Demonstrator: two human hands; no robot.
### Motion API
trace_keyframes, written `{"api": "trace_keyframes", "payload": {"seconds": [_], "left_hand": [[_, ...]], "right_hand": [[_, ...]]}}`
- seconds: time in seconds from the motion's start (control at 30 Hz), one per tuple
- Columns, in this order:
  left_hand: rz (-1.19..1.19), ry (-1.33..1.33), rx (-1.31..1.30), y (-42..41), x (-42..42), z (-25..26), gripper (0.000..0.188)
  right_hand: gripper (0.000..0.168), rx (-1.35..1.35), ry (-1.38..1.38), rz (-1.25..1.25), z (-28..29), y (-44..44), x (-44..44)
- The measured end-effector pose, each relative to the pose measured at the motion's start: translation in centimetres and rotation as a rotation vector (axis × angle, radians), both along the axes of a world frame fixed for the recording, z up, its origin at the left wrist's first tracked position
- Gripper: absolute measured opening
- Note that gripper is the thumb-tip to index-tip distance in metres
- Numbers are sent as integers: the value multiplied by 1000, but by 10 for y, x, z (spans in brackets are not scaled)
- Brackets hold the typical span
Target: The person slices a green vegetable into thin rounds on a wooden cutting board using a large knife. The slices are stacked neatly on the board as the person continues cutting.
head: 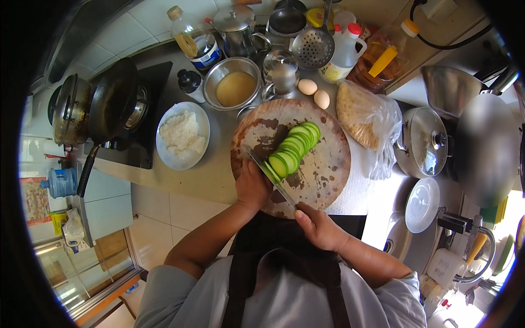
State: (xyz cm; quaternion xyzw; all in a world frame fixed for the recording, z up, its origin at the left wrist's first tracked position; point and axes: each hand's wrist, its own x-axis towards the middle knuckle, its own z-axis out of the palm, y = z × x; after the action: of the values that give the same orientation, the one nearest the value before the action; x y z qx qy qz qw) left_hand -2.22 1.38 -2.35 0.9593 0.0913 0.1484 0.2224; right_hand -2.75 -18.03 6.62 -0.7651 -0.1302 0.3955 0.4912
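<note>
On a round, worn wooden chopping board [324, 180] lies a slanting row of overlapping green zucchini slices [295, 147]. My right hand [322, 227] grips the handle of a kitchen knife [283, 192] at the board's near edge. Its blade runs up and left across the board, and a thin slice [271, 171] stands against its right side. Just left of the blade, my left hand [253, 184] rests on the board with curled fingers close to the metal. Whatever lies beneath those fingers is hidden.
Behind the board are two eggs [321, 99], a glass jar [281, 69] and a steel bowl of yellowish liquid [236, 88]. Left stand a bowl of white rice [184, 135] and a wok [112, 100] on the hob. Right are a plastic bag [387, 135], a lidded pot [426, 141] and a sink [404, 242].
</note>
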Motion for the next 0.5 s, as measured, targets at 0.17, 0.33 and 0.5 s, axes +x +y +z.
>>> {"api": "trace_keyframes", "payload": {"seconds": [0.17,0.33,0.5], "left_hand": [[-18,20,-13,1,-3,-4,26],[-29,-5,-20,1,-3,-3,26],[-22,9,-70,0,-4,0,26]], "right_hand": [[46,10,72,37,-8,6,11],[55,-61,77,4,-29,31,27],[59,-124,77,-23,-52,46,37]]}}
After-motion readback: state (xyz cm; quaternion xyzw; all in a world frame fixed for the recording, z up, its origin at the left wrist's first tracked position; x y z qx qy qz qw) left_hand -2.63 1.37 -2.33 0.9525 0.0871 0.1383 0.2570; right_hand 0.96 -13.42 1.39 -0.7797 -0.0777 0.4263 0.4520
